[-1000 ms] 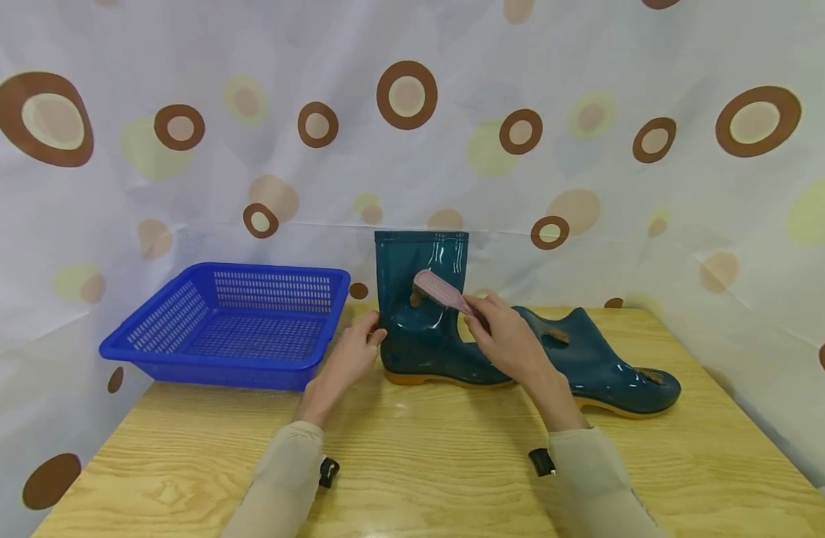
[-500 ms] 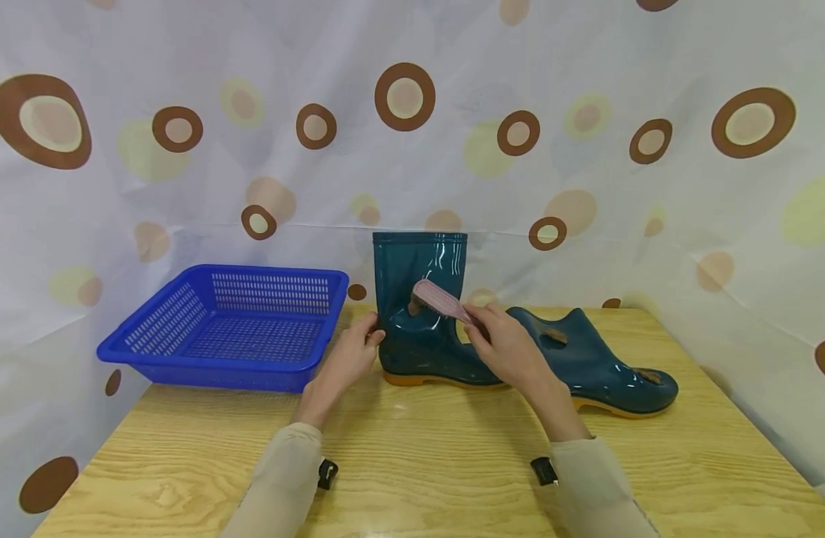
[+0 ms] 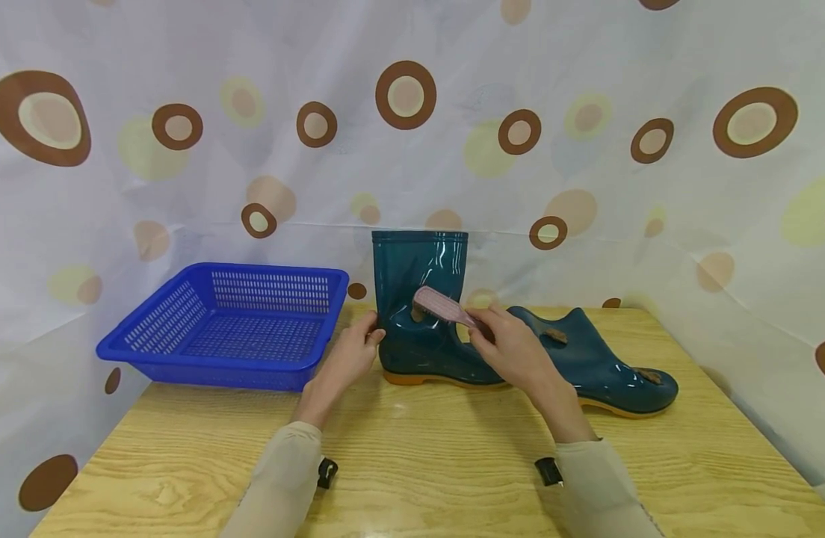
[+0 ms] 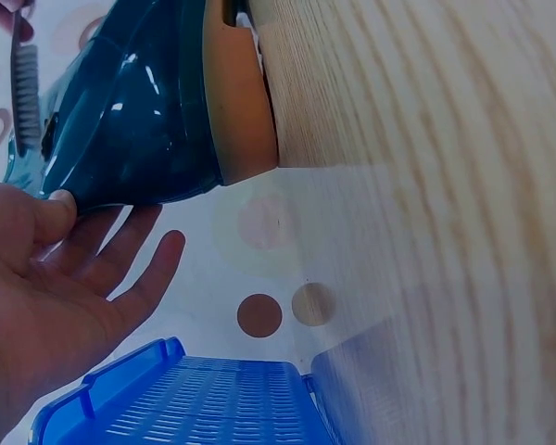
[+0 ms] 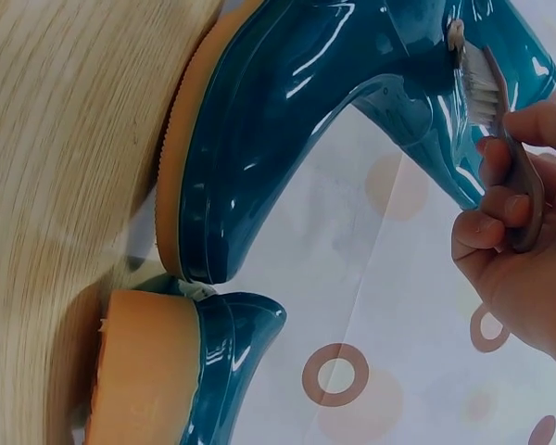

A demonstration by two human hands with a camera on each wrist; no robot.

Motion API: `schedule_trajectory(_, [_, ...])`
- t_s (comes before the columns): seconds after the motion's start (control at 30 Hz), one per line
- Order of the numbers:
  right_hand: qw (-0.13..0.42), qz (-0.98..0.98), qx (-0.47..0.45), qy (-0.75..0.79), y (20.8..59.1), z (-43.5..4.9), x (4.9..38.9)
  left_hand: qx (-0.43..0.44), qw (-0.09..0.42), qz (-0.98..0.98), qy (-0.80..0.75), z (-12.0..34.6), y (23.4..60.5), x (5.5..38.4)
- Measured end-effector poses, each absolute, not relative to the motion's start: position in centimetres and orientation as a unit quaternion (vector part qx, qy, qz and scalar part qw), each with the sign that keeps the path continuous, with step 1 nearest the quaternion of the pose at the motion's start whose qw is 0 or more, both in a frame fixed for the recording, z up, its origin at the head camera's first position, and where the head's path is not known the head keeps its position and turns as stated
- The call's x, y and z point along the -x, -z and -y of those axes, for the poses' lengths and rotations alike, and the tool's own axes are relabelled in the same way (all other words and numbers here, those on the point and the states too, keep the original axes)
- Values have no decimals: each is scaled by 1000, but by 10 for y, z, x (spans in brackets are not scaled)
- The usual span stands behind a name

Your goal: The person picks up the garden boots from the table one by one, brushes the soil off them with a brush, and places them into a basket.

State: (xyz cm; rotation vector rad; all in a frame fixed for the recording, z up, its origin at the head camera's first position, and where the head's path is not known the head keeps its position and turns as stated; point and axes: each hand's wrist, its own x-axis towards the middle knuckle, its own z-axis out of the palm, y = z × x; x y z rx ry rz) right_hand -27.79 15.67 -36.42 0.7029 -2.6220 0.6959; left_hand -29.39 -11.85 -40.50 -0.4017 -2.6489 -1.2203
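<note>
A dark teal rain boot point(image 3: 412, 351) with an orange sole stands upright at mid-table, its toe to the right. A brown, mud-like patch point(image 3: 418, 314) marks its shaft, partly covered by a pink brush point(image 3: 442, 303). My right hand point(image 3: 518, 353) grips the brush handle; in the right wrist view its pale bristles point(image 5: 482, 88) lie right at the patch. At the back of the boot, my left hand point(image 3: 350, 350) holds it above the heel, thumb point(image 4: 57, 215) on the near side and fingers reaching behind.
A second teal boot point(image 3: 590, 355) lies on its side to the right, with brown patches on its shaft and toe. On the left sits a blue perforated plastic basket point(image 3: 227, 364). A white curtain with brown circles point(image 3: 486, 187) hangs behind the wooden table point(image 3: 412, 463).
My right hand has brought the brush down along the boot's shaft, its head now lower over the brown patch. The left hand stays at the back of the boot, which remains in place.
</note>
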Motion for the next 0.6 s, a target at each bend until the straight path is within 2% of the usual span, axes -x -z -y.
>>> schedule_trajectory(0.3, [141,929,-227,-257,361,-162,276,132,89,895,417,119,405,293])
schedule_trajectory(0.6, [196,912,-245,-264,359,-163,276,136,90,892,421,119,404,293])
